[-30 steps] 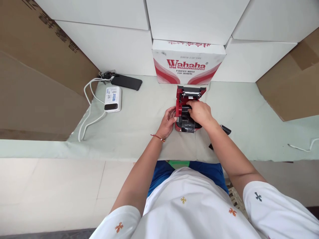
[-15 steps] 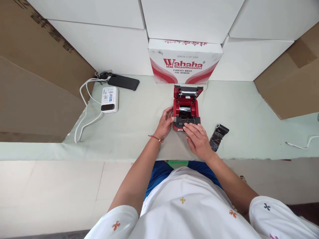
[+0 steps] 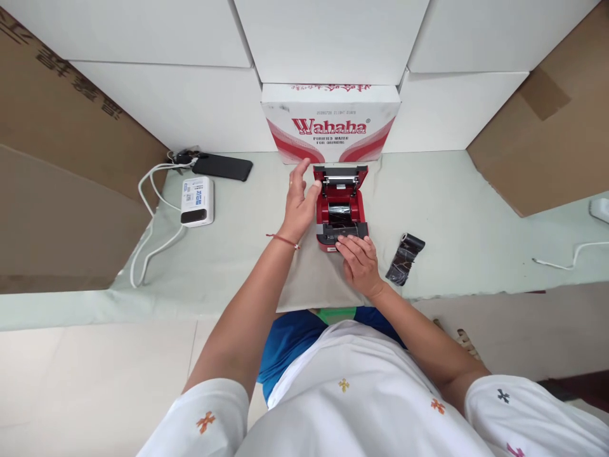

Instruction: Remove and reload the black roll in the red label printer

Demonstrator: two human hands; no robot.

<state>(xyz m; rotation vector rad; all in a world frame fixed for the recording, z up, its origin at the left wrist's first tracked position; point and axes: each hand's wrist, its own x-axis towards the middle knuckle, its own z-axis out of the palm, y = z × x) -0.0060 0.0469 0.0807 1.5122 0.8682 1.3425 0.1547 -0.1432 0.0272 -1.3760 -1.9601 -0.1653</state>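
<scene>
Left hand (image 3: 301,209): fingers spread, grasping nothing, thumb by the edge of a raised lid (image 3: 340,171), contact uncertain. Red device (image 3: 360,208), standing on the surface (image 3: 457,216): inner roll (image 3: 339,212) apparently seated, lid not yet closed. Right hand (image 3: 362,261): fingers loosely extended, resting on the front panel (image 3: 346,232), gripping nothing; loose roll (image 3: 406,259) nearby.

Cloth-covered tbl (image 3: 442,209) holds red machine (image 3: 360,209), blk roll (image 3: 405,259), phone (image 3: 223,166), wht pwr bank (image 3: 196,193), Wahaha box (image 3: 330,130).
</scene>
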